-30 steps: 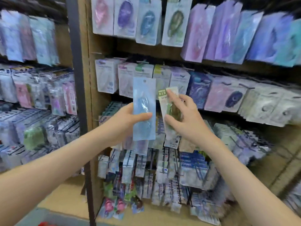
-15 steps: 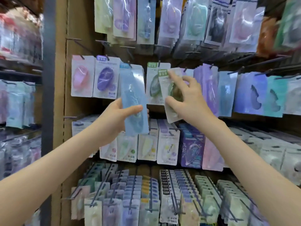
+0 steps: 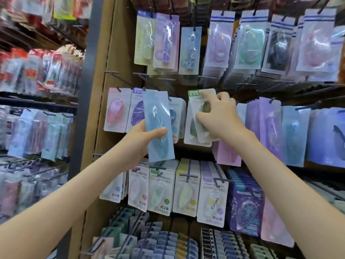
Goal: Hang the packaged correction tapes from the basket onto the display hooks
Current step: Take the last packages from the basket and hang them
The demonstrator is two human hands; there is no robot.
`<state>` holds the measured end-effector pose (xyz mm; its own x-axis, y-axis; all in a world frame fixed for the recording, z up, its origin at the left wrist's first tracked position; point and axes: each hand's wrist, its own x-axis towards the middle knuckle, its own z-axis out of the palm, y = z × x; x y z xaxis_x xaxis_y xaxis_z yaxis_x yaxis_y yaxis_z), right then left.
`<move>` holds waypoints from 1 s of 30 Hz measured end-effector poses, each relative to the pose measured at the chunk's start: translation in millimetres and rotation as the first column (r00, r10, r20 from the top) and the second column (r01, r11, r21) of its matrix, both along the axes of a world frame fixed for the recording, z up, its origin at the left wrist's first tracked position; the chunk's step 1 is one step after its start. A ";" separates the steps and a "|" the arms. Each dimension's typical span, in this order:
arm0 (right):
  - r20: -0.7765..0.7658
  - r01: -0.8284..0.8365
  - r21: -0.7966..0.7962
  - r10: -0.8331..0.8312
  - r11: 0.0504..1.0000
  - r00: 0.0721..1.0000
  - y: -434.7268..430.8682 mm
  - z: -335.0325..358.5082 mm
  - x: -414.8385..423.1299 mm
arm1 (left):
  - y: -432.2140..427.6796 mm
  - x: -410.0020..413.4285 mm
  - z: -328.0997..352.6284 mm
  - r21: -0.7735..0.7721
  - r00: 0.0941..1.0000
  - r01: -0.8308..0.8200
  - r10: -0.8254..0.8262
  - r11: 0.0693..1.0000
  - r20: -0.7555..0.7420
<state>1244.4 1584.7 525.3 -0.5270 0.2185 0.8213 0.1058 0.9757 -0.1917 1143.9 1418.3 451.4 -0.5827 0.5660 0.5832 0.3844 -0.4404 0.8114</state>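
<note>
My left hand (image 3: 143, 139) grips a long blue packaged correction tape (image 3: 158, 126) upright in front of the display wall, thumb across its lower front. My right hand (image 3: 218, 114) pinches a green-topped packaged correction tape (image 3: 198, 99) and holds it against the matching green packs (image 3: 190, 131) hanging on a hook in the middle row. Whether its hole sits on the hook is hidden by my fingers. The basket is out of view.
The wooden display board (image 3: 110, 53) carries rows of hooks with pink (image 3: 116, 110), purple (image 3: 137, 111) and lilac packs (image 3: 268, 128). A few bare hooks (image 3: 115, 75) jut out above the middle row. A grey upright post (image 3: 87, 75) separates another rack on the left.
Both hands rose with the view from the lower rows to the middle row. My right hand moved the green pack up against the hanging green packs; my left hand kept the blue pack.
</note>
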 end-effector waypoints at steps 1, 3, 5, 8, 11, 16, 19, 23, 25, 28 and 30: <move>0.007 -0.002 0.003 0.002 1.000 1.000 -0.5 1.6 1.1 | -0.4 0.3 0.3 0.002 1.000 -0.001 0.001 1.000 -0.002; 0.026 -0.013 0.003 0.013 1.000 1.000 -1.0 4.9 2.0 | -0.7 0.9 0.7 0.002 1.000 -0.005 0.005 1.000 -0.017; 0.037 -0.012 0.018 0.011 1.000 0.999 -0.8 7.8 2.2 | -0.8 1.5 0.8 -0.011 0.998 -0.021 0.021 1.000 -0.051; 0.038 -0.015 0.034 0.014 0.999 0.999 0.3 10.5 2.7 | -0.4 1.2 1.2 -0.025 0.996 -0.033 0.031 0.999 -0.080; 0.063 -0.057 0.012 0.056 0.998 0.996 6.1 9.6 1.6 | 1.2 -1.1 0.5 -0.002 0.998 -0.013 0.012 1.000 -0.068; 0.136 -0.067 0.049 0.060 0.997 0.989 12.0 8.8 5.8 | 6.0 -3.7 0.4 0.059 1.000 0.001 0.001 0.998 -0.030; 0.174 0.023 0.153 -0.050 0.988 0.984 9.0 13.3 9.2 | 6.9 -5.8 0.6 0.061 0.999 0.018 -0.016 0.998 -0.033; 0.167 0.032 0.105 -0.050 0.994 0.985 1.0 25.5 12.5 | 6.2 -10.9 1.1 0.056 0.998 0.022 -0.019 0.998 -0.057; 0.165 0.031 0.055 -0.039 0.998 0.985 -2.0 26.2 11.0 | 4.8 -14.1 0.0 0.065 0.999 0.016 -0.012 0.998 -0.048; 0.114 0.005 -0.043 0.000 0.999 0.993 0.0 21.3 8.2 | 0.0 -16.5 -0.3 0.019 0.999 0.015 -0.014 1.000 -0.044; 0.092 -0.015 -0.098 0.024 0.995 0.995 2.2 17.6 6.3 | -5.3 -17.8 1.2 -0.015 0.998 0.026 -0.027 1.000 -0.064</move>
<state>1250.7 1586.8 542.9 -0.6048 0.2838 0.7441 0.1085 0.9550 -0.2761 1126.1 1413.0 452.5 -0.5291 0.5895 0.6104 0.4237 -0.4396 0.7919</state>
